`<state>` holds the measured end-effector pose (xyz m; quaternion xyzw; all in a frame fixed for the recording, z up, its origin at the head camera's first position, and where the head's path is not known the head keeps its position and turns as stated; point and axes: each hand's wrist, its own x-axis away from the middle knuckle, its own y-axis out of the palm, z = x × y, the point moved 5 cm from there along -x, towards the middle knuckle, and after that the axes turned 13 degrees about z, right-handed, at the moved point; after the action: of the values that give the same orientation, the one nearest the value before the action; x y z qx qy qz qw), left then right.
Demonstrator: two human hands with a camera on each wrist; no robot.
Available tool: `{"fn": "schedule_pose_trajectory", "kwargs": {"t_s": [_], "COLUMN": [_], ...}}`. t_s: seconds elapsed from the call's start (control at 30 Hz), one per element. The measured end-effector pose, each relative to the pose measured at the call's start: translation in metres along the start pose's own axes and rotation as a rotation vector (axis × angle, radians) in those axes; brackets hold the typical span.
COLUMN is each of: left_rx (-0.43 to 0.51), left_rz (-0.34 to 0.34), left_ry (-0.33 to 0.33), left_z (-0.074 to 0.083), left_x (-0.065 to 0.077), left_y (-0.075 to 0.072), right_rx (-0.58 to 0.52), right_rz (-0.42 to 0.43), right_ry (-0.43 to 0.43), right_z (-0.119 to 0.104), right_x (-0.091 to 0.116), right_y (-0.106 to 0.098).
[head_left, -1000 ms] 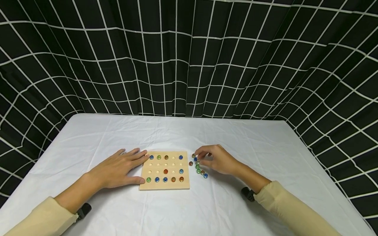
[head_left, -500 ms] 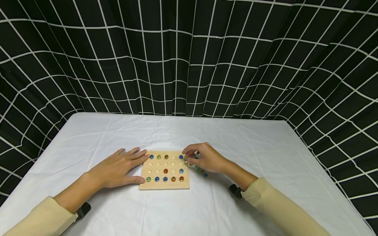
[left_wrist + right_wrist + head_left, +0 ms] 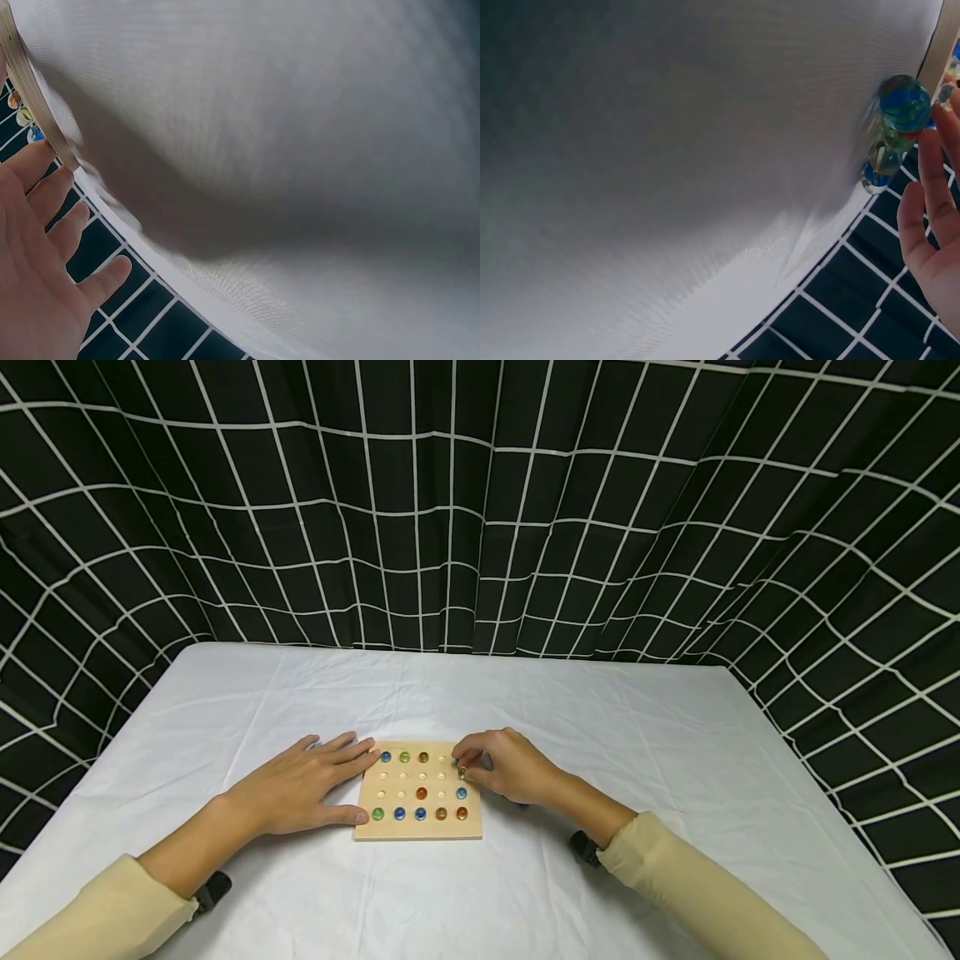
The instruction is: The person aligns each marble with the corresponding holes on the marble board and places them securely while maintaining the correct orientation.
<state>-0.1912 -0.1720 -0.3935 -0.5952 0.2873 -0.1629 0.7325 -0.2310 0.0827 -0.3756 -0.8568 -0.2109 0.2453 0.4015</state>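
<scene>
A pale wooden board [image 3: 412,832] with rows of round hollows lies on the white cloth, with several glass marbles sitting in its top and bottom rows and a few in between. My left hand [image 3: 306,785] lies flat at the board's left side, its fingertips and thumb on the edge. Over the right end of the second row, my right hand [image 3: 512,768] pinches a clear brownish marble [image 3: 462,772] between thumb and fingers. That hand covers part of the board's right edge. A red-orange marble [image 3: 422,793] sits in the third row.
Loose blue and green marbles [image 3: 905,103] lie on the cloth just right of the board, mostly hidden beneath my right hand in the head view. White cloth [image 3: 247,893] covers the table. A black curtain with white grid lines [image 3: 480,527] hangs around its far side.
My right hand has picked a marble from the loose ones and carried it left over the board's right edge. My left hand stays in place on the board's left edge.
</scene>
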Motion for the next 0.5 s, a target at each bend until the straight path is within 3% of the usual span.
{"fn": "schedule_pose_trajectory", "kwargs": {"t_s": [0.27,0.5], "left_rx": [-0.005,-0.006], "left_rz": [-0.003,-0.003], "left_ry": [-0.005,-0.003], "left_z": [-0.001,-0.001], "left_x": [0.000,0.000], "left_y": [0.001,0.001], "right_rx": [0.011,-0.014], "right_rz": [0.016,0.036], "right_ry": [-0.005,0.027], "right_z": [0.000,0.010], "right_x": [0.000,0.000], "right_y": [-0.001,-0.015]}}
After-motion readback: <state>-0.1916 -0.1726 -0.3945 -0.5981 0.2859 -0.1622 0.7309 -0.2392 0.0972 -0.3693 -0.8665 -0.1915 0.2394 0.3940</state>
